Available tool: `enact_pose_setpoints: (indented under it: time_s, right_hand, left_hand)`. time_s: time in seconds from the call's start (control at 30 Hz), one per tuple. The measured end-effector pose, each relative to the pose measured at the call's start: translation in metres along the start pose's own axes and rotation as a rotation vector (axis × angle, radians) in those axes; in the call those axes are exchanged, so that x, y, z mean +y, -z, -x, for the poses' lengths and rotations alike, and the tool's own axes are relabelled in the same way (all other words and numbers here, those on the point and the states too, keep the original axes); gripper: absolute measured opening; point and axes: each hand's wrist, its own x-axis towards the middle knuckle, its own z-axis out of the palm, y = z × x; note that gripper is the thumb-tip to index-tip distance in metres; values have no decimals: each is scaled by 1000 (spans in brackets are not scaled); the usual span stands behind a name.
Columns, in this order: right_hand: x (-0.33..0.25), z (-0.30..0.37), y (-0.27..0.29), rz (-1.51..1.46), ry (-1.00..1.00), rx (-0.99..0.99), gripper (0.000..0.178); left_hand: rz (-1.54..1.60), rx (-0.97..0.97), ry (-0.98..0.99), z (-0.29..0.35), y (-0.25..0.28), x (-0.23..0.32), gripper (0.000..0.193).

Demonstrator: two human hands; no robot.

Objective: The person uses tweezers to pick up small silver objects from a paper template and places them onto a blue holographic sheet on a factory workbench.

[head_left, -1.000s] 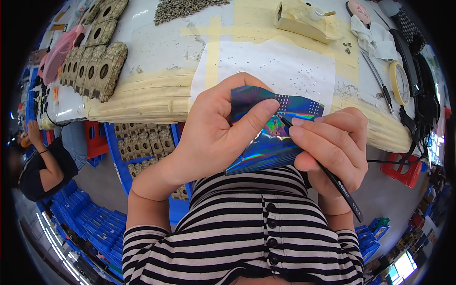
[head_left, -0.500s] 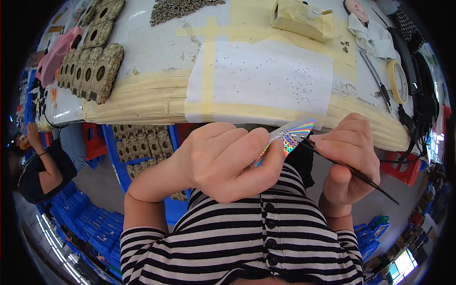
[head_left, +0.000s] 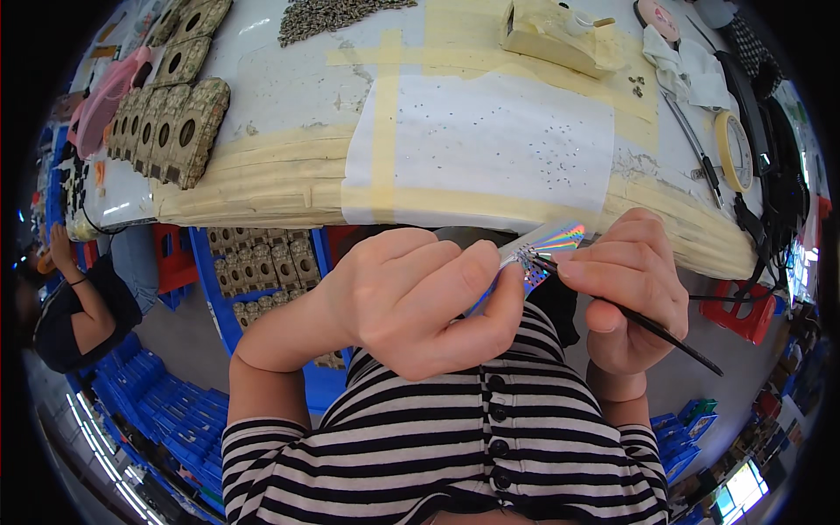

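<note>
My left hand [head_left: 429, 302] pinches a shiny rainbow-coloured holographic sheet [head_left: 561, 237] with rows of small dots, just off the near table edge. Part of the sheet is hidden behind my fingers. Thin black tweezers [head_left: 663, 334] are gripped in my right hand [head_left: 632, 289], their tip at the sheet close to my left fingertips. Whether the tip holds a tiny piece is too small to tell. Beyond my hands, a white paper [head_left: 472, 149] taped to the table carries many tiny scattered glittering bits.
Camouflage-patterned cases [head_left: 162, 127] with round holes stand at the left, and more lie in a blue crate [head_left: 213, 284] below. A pile of small metallic pieces [head_left: 328, 19], a taped box [head_left: 556, 39] and a tape roll [head_left: 733, 150] are on the table. Another person's arm [head_left: 83, 302] shows far left.
My right hand has shifted slightly left, bringing the tweezers' tip further over the sheet. The sheet has tilted a little, and its colours have turned bluer.
</note>
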Motion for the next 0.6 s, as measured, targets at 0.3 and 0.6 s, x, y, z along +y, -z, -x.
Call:
enact_pose_setpoints:
  time_s: [0.3, 0.6]
  right_hand:
    - [0, 0, 1, 4, 2, -13, 32]
    - [7, 4, -2, -213, -156, 52, 27]
  left_hand:
    - [12, -6, 7, -1, 0, 0, 19]
    - [-1, 20, -11, -1, -2, 0, 23]
